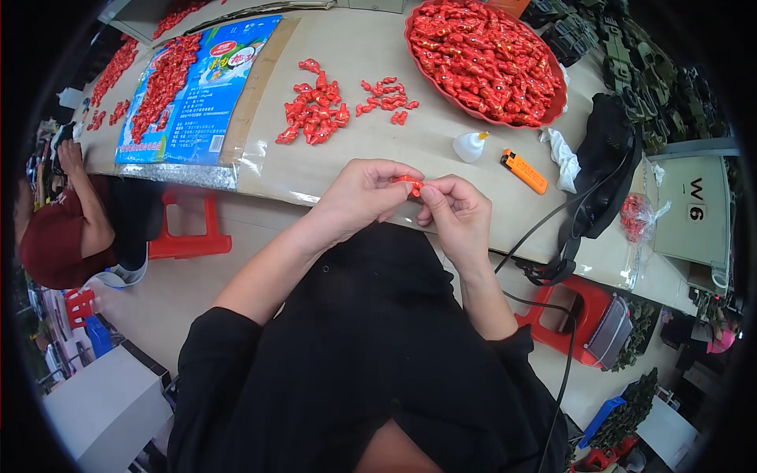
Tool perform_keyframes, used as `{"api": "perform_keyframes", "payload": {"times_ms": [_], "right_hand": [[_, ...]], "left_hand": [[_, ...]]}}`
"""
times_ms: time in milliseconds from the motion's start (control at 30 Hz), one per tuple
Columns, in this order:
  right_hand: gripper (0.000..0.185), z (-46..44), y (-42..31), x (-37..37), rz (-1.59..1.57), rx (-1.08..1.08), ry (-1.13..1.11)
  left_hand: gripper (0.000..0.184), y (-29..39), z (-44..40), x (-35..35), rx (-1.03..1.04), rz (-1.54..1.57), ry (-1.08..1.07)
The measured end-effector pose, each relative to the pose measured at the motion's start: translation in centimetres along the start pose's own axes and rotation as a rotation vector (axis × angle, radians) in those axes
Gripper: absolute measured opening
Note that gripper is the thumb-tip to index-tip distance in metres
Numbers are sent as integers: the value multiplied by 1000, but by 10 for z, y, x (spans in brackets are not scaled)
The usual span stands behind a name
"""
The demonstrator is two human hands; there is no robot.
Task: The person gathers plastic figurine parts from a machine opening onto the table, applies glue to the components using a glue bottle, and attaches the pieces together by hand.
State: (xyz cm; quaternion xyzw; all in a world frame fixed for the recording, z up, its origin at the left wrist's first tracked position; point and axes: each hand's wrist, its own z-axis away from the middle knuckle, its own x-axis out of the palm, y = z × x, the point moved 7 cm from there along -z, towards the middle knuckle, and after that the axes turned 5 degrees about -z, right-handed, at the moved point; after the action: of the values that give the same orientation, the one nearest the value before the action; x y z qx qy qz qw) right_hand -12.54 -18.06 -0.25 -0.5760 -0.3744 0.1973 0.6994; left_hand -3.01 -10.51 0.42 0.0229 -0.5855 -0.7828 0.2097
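A small red figurine (409, 180) is pinched between my left hand (364, 195) and my right hand (457, 211), over the table's front edge. Fingers of both hands are closed on it and cover much of its shape. Beyond my hands lie a loose pile of similar red figurines (315, 110) and a smaller group of red pieces (385, 98). A big red basin (418, 67) at the back is heaped with more of them. Right of my hands are a small white squeeze bottle (471, 147) with a yellow tip and an orange lighter (524, 171).
On the left, blue printed cardboard (193, 118) carries more red pieces. To the right lie a crumpled tissue (561, 160), a black bag (603, 165) with a cable, and a plastic bag (635, 217) of red pieces. Red stools (189, 229) stand below. Another person (67, 229) sits far left.
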Motion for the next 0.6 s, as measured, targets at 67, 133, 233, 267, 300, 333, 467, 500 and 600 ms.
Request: {"api": "perform_keyframes", "payload": {"times_ms": [67, 133, 233, 267, 300, 333, 467, 500, 600], "right_hand": [[10, 0, 0, 0, 4, -4, -3], [10, -1, 1, 0, 6, -2, -5], [10, 0, -1, 0, 19, 14, -7], [9, 0, -1, 1, 25, 22, -7], [9, 0, -1, 1, 24, 19, -10], [9, 0, -1, 0, 24, 16, -12], [10, 0, 0, 0, 6, -5, -8], [10, 0, 0, 0, 6, -3, -7], [10, 0, 0, 0, 5, 3, -5]], "left_hand": [[20, -2, -1, -1, -1, -13, 6], [20, -1, 0, 0, 1, -15, 7], [19, -2, 0, 1, 16, -9, 3], [19, -2, 0, 1, 24, -5, 1], [19, -2, 0, 1, 23, -8, 9], [19, -1, 0, 1, 23, -11, 16], [19, -1, 1, 2, 16, -6, 27], [19, -1, 1, 2, 19, -9, 30], [19, -1, 1, 2, 25, -13, 35]]}}
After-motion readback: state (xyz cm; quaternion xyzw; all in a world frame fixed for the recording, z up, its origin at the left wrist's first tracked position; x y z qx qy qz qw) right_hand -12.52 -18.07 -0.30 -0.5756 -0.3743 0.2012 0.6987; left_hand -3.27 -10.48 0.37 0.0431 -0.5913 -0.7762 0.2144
